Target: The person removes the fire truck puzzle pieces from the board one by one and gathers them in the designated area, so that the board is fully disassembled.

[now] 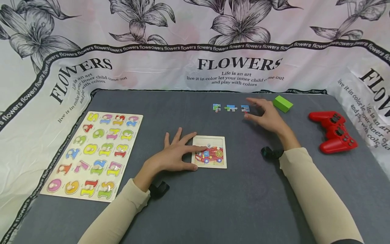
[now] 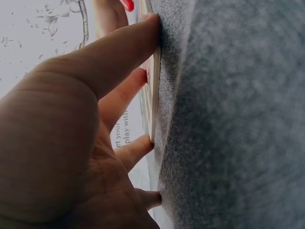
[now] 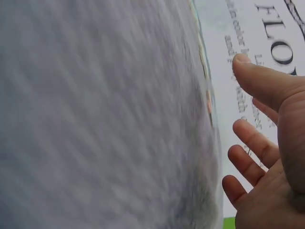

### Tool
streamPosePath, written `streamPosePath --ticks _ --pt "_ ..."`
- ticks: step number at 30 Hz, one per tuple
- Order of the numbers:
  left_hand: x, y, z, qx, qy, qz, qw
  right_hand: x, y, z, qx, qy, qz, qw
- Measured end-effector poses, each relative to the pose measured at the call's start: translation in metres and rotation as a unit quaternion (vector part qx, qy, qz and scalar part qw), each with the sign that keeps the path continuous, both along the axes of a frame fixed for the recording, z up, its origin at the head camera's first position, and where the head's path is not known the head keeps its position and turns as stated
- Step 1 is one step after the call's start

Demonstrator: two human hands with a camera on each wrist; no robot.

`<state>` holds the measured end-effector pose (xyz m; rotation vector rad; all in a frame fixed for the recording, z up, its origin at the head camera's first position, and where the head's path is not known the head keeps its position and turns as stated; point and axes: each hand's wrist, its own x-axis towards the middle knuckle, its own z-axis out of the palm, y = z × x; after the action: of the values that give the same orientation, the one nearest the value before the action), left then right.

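A small square jigsaw board (image 1: 217, 164) with a red vehicle picture lies at mid-table. My left hand (image 1: 170, 156) rests at its left side, fingers spread and straight. The index finger reaches over the picture, and the thumb touches the lower left corner; the left wrist view shows the thumb (image 2: 119, 57) at the board's edge. Three loose jigsaw pieces lie in a row farther back: a left one (image 1: 216, 107), a middle one (image 1: 231, 108) and a right one (image 1: 245, 108). My right hand (image 1: 268, 117) is beside the right piece, thumb and fingers apart, nothing held.
On the left lies a large number puzzle board (image 1: 102, 157) with colourful knobbed digits. A green block (image 1: 282, 104) sits just behind the right hand, and a red game controller (image 1: 333, 132) is at the right. A flower-printed sheet (image 1: 170, 71) borders the grey table (image 1: 213, 203).
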<state>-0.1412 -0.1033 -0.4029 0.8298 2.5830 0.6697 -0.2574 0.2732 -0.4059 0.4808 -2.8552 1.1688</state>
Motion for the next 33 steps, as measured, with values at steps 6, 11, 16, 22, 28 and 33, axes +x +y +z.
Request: streamPosePath --ticks 6,11,16,22,28,33 --pt "0.0 -0.001 0.001 0.002 0.0 -0.001 1.0 0.016 -0.024 0.004 -0.012 0.011 0.037 0.9992" --pt "-0.002 -0.002 0.0 0.007 0.0 0.001 1.0 0.033 -0.046 0.009 -0.006 0.017 0.094 0.9955" --pt "-0.004 -0.001 0.0 0.006 0.005 0.015 0.9999 0.048 -0.067 0.015 -0.002 0.004 0.139 0.9903" --pt "-0.005 0.0 0.002 0.007 0.009 0.035 0.9993 0.066 -0.088 0.017 0.011 -0.026 0.177 0.9839" --pt "-0.005 -0.002 0.002 -0.024 0.016 0.054 0.9981 0.077 -0.103 0.014 0.013 -0.018 0.211 0.9772" --pt "-0.004 -0.005 0.001 -0.04 0.014 0.06 0.9973 0.083 -0.111 0.01 0.025 -0.029 0.225 0.9737"
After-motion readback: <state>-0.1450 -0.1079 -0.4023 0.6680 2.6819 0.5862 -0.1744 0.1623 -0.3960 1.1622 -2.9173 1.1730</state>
